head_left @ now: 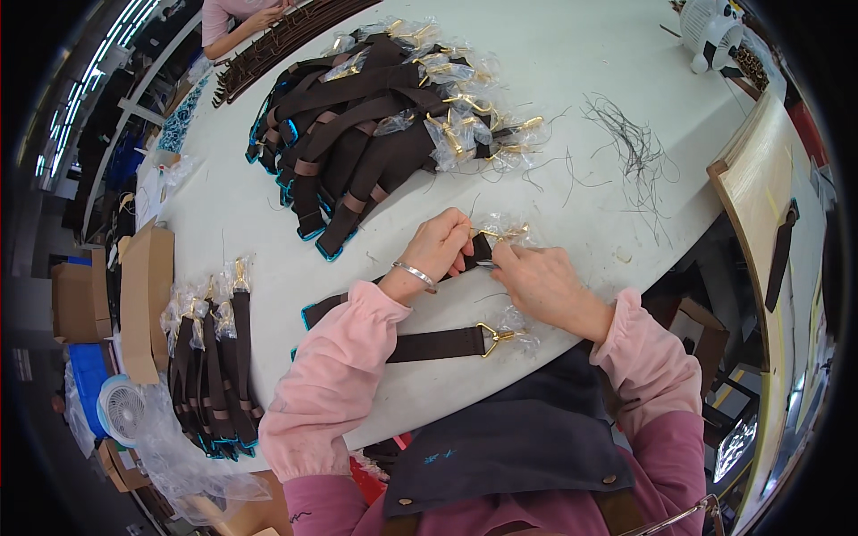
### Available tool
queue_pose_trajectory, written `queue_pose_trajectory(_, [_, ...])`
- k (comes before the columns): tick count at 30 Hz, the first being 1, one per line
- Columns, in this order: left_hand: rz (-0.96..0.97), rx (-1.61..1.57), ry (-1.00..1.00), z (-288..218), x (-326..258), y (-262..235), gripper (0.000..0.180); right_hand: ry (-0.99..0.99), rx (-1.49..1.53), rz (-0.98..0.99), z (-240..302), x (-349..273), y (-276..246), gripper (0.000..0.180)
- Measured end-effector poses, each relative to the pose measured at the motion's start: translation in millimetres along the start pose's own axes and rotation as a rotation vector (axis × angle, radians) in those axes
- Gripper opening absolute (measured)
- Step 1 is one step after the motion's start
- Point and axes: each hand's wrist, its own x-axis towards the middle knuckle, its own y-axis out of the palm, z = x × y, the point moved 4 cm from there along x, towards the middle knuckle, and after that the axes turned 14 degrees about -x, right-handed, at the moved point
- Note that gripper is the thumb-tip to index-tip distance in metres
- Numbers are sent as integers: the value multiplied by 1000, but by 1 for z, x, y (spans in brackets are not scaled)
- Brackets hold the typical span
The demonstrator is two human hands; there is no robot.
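Observation:
My left hand (436, 247) is closed in a pinch at the metal end of a dark brown webbing strap (483, 249). The strap runs down-left beneath my left forearm, and a blue-wrapped buckle shows at its far end. A gold hook (508, 232) in clear plastic film lies just beyond my fingers. Close on the right, my right hand (545, 284) is closed around small metal thread snips (485, 263); only the tip shows, against the strap. Nearer me lies a second brown strap (438, 346) with a gold ring and wrapped hook, partly under my left sleeve.
A large pile of similar straps (357, 134) lies at the back. A smaller bundle (214, 357) hangs over the left edge. Loose dark threads (630, 147) lie back right. A white fan (710, 34) stands at the far right. Another person's arm (237, 27) is at the far left.

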Motion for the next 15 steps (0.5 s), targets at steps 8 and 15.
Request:
queue_pose_trajectory(8, [0,294,559,-82,26,-6,20,249,415,-110,-23,-1,-3,22])
queue_pose_trajectory(15, [160,1026,590,-21,-28,22,26,229,424,-53,-41,-15,-8,23])
